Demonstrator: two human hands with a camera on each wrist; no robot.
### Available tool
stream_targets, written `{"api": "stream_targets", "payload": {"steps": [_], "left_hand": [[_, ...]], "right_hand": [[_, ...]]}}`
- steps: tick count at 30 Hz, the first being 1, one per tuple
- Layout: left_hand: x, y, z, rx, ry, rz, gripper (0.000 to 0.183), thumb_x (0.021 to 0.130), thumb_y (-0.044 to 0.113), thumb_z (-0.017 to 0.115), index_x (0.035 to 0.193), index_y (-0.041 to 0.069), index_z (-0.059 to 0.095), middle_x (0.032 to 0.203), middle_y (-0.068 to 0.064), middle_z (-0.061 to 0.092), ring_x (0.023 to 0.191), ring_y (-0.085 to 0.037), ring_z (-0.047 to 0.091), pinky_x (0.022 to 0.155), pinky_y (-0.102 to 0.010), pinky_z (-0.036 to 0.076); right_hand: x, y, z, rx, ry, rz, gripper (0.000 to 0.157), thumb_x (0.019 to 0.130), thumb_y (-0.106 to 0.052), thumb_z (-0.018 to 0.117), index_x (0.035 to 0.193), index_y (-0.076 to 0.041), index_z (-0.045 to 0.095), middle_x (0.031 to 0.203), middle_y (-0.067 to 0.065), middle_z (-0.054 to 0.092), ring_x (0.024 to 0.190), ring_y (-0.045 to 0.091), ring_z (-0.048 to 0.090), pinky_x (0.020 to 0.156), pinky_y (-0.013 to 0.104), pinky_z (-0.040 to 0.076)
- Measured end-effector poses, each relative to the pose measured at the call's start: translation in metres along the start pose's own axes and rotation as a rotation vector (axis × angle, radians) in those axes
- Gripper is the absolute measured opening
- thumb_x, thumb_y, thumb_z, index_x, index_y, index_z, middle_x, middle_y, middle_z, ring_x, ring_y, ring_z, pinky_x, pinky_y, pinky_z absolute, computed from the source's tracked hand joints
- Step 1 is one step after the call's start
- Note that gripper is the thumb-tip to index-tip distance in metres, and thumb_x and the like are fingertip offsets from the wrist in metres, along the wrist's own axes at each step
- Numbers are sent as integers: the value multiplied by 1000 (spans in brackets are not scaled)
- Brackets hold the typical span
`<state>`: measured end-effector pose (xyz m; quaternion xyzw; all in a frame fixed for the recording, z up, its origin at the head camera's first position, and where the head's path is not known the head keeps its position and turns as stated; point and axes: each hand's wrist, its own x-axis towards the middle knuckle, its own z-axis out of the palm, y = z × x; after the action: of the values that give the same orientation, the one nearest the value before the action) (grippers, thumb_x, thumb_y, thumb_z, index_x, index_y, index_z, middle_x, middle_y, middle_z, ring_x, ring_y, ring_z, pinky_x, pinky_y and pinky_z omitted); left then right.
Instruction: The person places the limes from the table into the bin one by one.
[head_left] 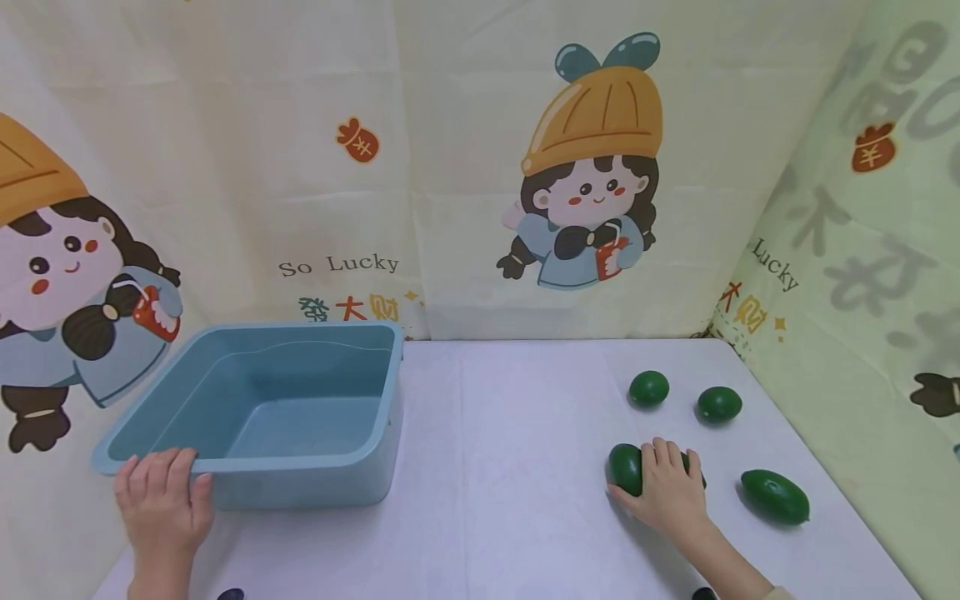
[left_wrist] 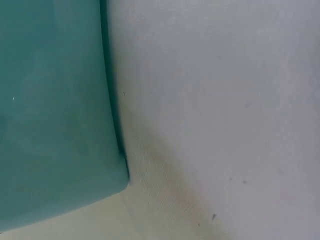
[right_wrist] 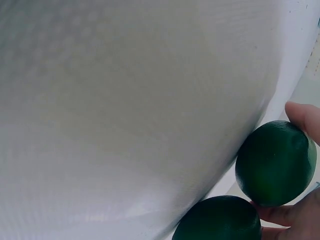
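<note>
two hands well apart over a white table [head_left: 510, 467]

left hand [head_left: 165, 500] grips the near rim of a blue tub [head_left: 300, 485]; right hand [head_left: 671, 487] clasps a green fruit [head_left: 624, 468], a second fruit [right_wrist: 220, 220] beside it. three other fruits [head_left: 648, 389] lie toward the right edge. bare tabletop stretches between tub and fruit.

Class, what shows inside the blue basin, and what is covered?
Inside the blue basin, part of its floor, far wall and left wall show. The near wall and right wall hide floor beside them; anything lying there cannot be seen.
</note>
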<state>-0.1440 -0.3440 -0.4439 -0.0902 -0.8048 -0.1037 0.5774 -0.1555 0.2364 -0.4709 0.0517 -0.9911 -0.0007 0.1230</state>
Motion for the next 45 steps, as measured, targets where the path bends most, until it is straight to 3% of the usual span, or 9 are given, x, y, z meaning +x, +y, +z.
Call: {"api": "stream_targets", "payload": {"steps": [13, 26, 35, 45], "left_hand": [[-3, -2, 1, 8, -21, -20, 57, 94, 47, 27, 96, -6, 47, 93, -26, 45, 94, -42, 38, 104, -47, 17], [-2, 1, 1, 16, -10, -18, 56, 95, 47, 26, 97, -6, 46, 93, -25, 44, 93, -42, 37, 103, -48, 17], [0, 3, 0, 20, -10, -18, 55, 95, 46, 26, 97, -6, 46, 93, -25, 43, 94, -41, 37, 103, -48, 17], [1, 4, 0, 7, 4, -18, 54, 95, 45, 27, 96, -5, 46, 93, -25, 44, 93, -41, 37, 103, -48, 18]], "right_hand": [[-2, -1, 0, -30, 16, -14, 78, 63, -56, 71, 104, 7, 49, 104, 23, 47, 101, 37, 42, 88, 57, 27], [2, -1, 1, 15, 9, -3, 79, 63, -52, 72, 108, 7, 46, 106, 23, 48, 103, 37, 43, 90, 59, 26], [9, -3, -6, 38, 76, -22, 75, 62, -46, 75, 109, 6, 47, 106, 23, 49, 102, 37, 44, 88, 58, 27], [23, -6, -17, 39, 63, -29, 78, 65, -47, 74, 114, 7, 45, 109, 23, 49, 105, 37, 43, 91, 58, 25]]}}
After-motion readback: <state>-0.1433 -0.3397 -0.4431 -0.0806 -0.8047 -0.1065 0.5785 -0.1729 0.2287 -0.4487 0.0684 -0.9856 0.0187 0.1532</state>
